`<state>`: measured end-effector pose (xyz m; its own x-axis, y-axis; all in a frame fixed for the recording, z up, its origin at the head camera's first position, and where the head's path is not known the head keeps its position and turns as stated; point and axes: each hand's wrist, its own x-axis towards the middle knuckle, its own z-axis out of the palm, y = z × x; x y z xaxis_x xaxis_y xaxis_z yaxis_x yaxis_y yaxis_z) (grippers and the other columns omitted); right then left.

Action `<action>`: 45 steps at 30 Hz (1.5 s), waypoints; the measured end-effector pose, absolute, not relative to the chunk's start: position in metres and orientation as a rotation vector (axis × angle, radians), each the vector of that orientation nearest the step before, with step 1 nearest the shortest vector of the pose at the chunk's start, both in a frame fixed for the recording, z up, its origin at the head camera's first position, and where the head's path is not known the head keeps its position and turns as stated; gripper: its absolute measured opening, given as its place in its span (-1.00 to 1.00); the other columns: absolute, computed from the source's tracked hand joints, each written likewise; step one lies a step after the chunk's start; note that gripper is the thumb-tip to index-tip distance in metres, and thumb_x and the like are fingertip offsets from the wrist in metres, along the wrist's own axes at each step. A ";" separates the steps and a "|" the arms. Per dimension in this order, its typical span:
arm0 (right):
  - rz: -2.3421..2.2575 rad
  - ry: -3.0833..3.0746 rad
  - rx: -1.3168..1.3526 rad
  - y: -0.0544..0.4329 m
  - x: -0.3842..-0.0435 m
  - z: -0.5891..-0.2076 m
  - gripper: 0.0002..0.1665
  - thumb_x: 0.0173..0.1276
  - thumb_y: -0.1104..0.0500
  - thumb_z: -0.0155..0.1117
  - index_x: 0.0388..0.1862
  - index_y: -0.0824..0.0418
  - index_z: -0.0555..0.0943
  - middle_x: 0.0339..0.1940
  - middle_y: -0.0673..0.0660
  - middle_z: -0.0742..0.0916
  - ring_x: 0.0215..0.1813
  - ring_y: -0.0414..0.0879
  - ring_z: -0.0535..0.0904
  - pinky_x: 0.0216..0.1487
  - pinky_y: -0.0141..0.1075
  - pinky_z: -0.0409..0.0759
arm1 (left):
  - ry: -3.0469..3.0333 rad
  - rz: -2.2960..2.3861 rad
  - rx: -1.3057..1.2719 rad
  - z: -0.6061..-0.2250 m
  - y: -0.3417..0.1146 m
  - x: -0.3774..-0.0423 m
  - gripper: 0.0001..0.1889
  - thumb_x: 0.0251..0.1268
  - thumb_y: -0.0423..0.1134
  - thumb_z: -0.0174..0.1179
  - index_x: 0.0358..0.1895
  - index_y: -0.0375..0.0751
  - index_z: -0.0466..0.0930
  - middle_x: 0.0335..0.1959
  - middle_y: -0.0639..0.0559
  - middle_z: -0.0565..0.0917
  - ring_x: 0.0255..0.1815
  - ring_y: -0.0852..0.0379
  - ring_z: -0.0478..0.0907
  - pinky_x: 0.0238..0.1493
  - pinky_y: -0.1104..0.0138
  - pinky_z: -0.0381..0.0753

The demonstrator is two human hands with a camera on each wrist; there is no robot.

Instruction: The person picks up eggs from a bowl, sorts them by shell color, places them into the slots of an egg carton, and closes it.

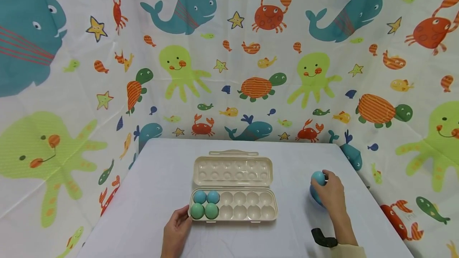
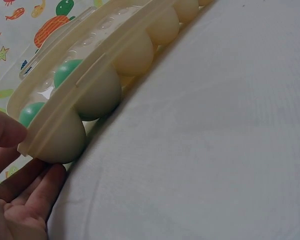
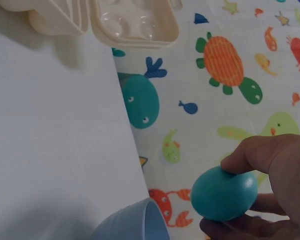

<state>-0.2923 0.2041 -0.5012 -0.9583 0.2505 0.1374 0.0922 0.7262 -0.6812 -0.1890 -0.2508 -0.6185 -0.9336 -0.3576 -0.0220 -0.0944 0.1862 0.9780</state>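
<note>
An open cream egg carton (image 1: 247,212) lies on the table, its lid (image 1: 233,171) tipped back. Two blue eggs (image 1: 213,196) fill the back row's left pockets, with two green eggs (image 1: 211,211) in front of them. My left hand (image 1: 177,226) grips the carton's left end; in the left wrist view the thumb lies at the rim and the fingers reach under an end pocket. Over on the right, my right hand (image 1: 333,194) pinches a blue egg (image 3: 224,194) between thumb and fingers, just above a blue cup (image 3: 127,224). The cup's inside is mostly hidden.
White cloth covers the table (image 1: 154,178). A curtain (image 1: 222,83) printed with sea animals hangs behind it and along both sides. Near the right sleeve, a black strap (image 1: 324,239) sticks out by the wrist.
</note>
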 end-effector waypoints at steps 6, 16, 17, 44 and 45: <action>1.139 -2.677 -0.114 0.188 -0.294 -0.495 -0.24 0.40 0.14 0.17 0.45 0.50 0.24 0.28 0.50 0.44 0.25 0.37 0.48 0.25 0.23 0.56 | -2.247 -1.826 0.423 -0.616 -0.251 -0.189 -0.55 0.38 -0.30 0.22 0.31 -0.25 0.47 0.27 -0.24 0.59 0.31 -0.07 0.56 0.12 0.60 0.59; 1.123 -2.638 0.062 0.142 -0.297 -0.501 -0.27 0.30 0.23 0.26 0.40 0.47 0.33 0.24 0.44 0.44 0.17 0.28 0.53 0.19 0.13 0.64 | -2.230 -1.825 0.416 -0.614 -0.249 -0.189 -0.56 0.37 -0.31 0.22 0.29 -0.26 0.48 0.26 -0.24 0.60 0.30 -0.07 0.56 0.12 0.60 0.59; 1.120 -2.637 0.077 0.136 -0.297 -0.502 -0.28 0.29 0.24 0.27 0.39 0.47 0.34 0.23 0.43 0.44 0.17 0.27 0.53 0.19 0.12 0.65 | -2.227 -1.826 0.417 -0.614 -0.249 -0.189 -0.56 0.37 -0.32 0.22 0.29 -0.27 0.49 0.26 -0.24 0.60 0.30 -0.07 0.56 0.13 0.58 0.59; 1.235 -2.562 0.604 0.007 -0.283 -0.539 -0.47 0.13 0.34 0.41 0.11 0.34 0.51 0.02 0.17 0.52 0.03 -0.01 0.60 0.07 -0.17 0.72 | -2.226 -1.815 0.432 -0.614 -0.247 -0.188 -0.58 0.36 -0.34 0.22 0.27 -0.27 0.50 0.24 -0.25 0.62 0.28 -0.10 0.57 0.19 0.41 0.65; 1.223 -2.566 0.624 0.004 -0.282 -0.541 -0.48 0.14 0.34 0.42 0.10 0.34 0.52 0.01 0.17 0.52 0.02 -0.03 0.59 0.07 -0.19 0.72 | -2.229 -1.809 0.432 -0.615 -0.247 -0.187 -0.58 0.37 -0.33 0.22 0.27 -0.27 0.50 0.24 -0.25 0.62 0.28 -0.10 0.58 0.19 0.40 0.65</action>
<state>-0.2822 0.0041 -0.5415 -0.8827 -0.2766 0.3799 -0.4693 0.5608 -0.6822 -0.1874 -0.2472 -0.6146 -0.9280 -0.3726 -0.0013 -0.0779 0.1907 0.9785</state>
